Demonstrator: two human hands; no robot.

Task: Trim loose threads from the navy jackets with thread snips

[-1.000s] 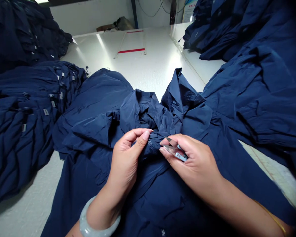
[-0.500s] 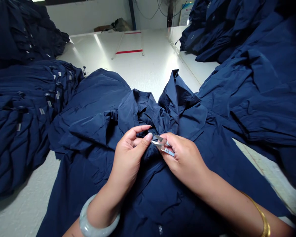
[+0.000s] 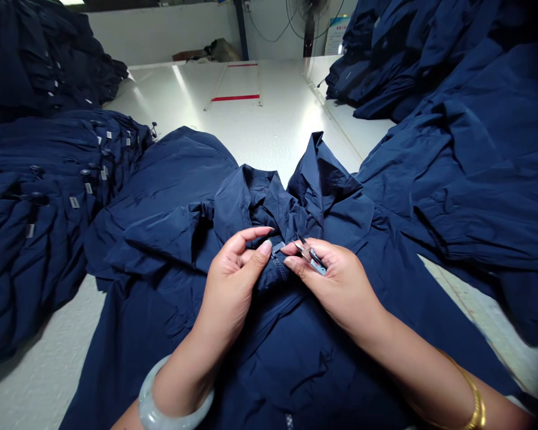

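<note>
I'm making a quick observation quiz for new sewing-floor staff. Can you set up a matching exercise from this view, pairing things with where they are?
Things:
1. thread snips
2. pale green bangle
3. gold bangle
4. stacked navy jackets

Places:
A. at the left of the view
B. around the left wrist
C. held in the right hand
D. around the right forearm

Right pairs: 1-C, 2-B, 3-D, 4-A.

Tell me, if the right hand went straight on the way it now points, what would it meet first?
The right hand, holding small thread snips, would probably meet the top of the zipper on the navy jacket first, just before the left hand. Depth is hard to judge here.
</note>
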